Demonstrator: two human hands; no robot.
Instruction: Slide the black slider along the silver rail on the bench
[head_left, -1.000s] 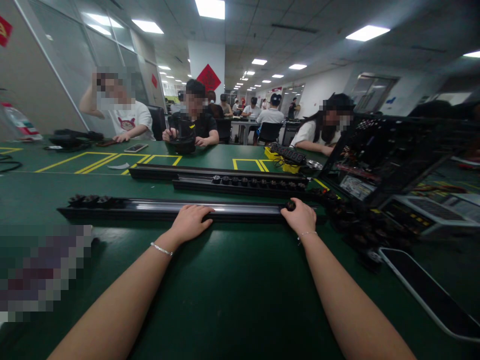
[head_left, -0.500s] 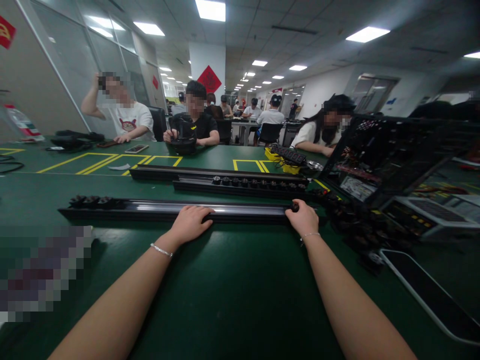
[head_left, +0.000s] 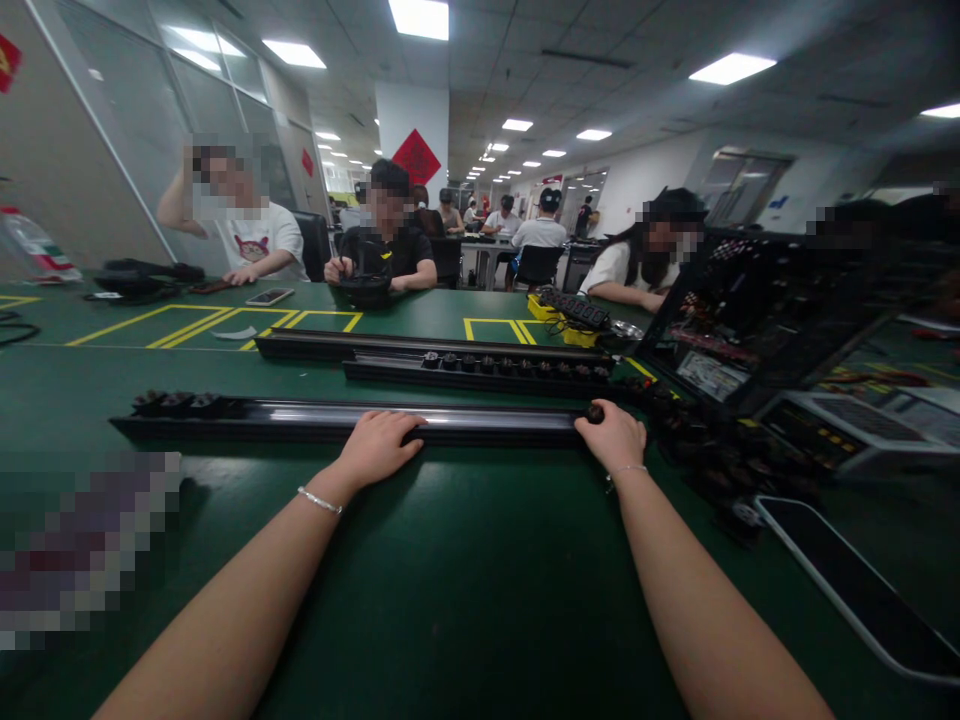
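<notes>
Bench (head_left: 465,560): dark green, yellow outlined rectangles at far side. Near rail (head_left: 300,420): black with a silvery channel; black knobs (head_left: 176,403) at left end. Far rails (head_left: 450,355): black. Tray (head_left: 559,325): yellow. Wall diamond (head_left: 417,157): red

Green table (head_left: 465,600) with yellow lines, bearing black rails (head_left: 300,421) and phone (head_left: 270,296).

This is a factory-style assembly hall laid out like an open-plan office. Long workbenches covered in green matting (head_left: 450,600) carry yellow taped outlines (head_left: 225,322), black rails (head_left: 337,422) set with small round parts, and a tilted rack of components (head_left: 772,320). Seated workers (head_left: 390,250) line the tables in rows receding under ceiling light panels (head_left: 731,67), beside glass partitions (head_left: 142,110).
</notes>
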